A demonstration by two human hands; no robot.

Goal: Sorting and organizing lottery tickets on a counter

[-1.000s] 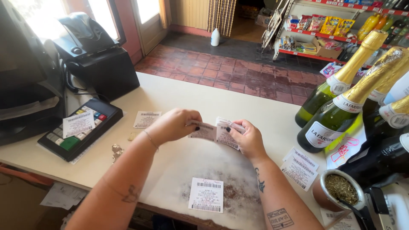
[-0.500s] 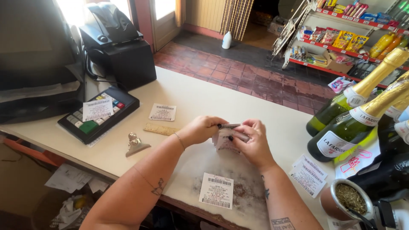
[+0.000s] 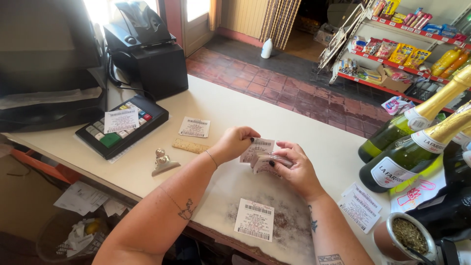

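Counter [image 3: 314, 142] first, pale and worn, running across the view with a dark cash register [image 3: 49, 64] and a black printer [image 3: 144, 46] at its left end. We see green sparkling-wine bottles [image 3: 417, 157] with gold foil lying at the right edge, and a black keypad [image 3: 122, 127] with a slip on it near the register. Our left hand [image 3: 235, 143] is curled, pinching one paper ticket [image 3: 257, 148] by its edge, while our right hand [image 3: 294, 169] grips a small stack of tickets [image 3: 269, 163] between thumb and fingers; the two hands meet over the middle of the counter. Another ticket [image 3: 254, 220] lies flat just in front of us, one more ticket [image 3: 194, 127] beyond the left hand, and two slips [image 3: 360, 208] by the bottles. A metal clip [image 3: 163, 161] sits beside a small wooden ruler [image 3: 190, 145].
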